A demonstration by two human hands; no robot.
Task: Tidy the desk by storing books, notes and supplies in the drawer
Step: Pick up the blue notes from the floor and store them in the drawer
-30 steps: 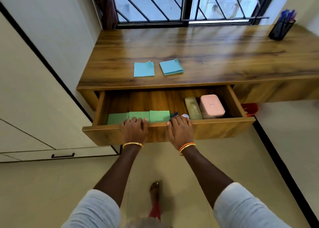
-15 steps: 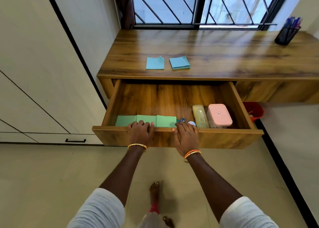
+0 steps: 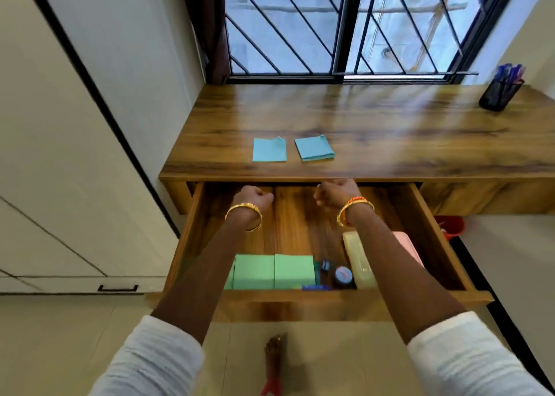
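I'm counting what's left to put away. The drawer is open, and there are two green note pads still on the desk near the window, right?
Not quite. The two pads on the desk are blue, as the head view shows. The green ones are already in the open drawer.
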